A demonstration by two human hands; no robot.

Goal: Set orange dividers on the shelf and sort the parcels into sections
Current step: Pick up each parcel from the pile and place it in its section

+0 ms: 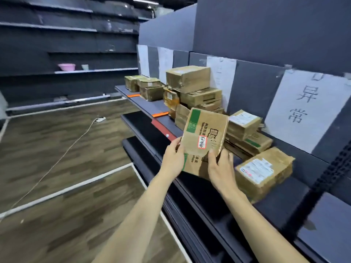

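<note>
Item: parcel (pixel 205 137), held upright over shelf (pixel 163 121) edge, long axis 12–6. Your left hand (pixel 173 158) grips its 7 o'clock corner, right hand (pixel 221 168) its 5 o'clock corner, fingers curled round. Orange dividers (pixel 160 114) lie at 11 o'clock, nearer your left hand.

"异常" on paper sign (pixel 302 109); "科技创造" on held parcel (pixel 206 133).

Parcel depot: dark shelving (pixel 281 202), stacked cardboard parcels (pixel 191 86), paper section signs (pixel 303 109).
</note>
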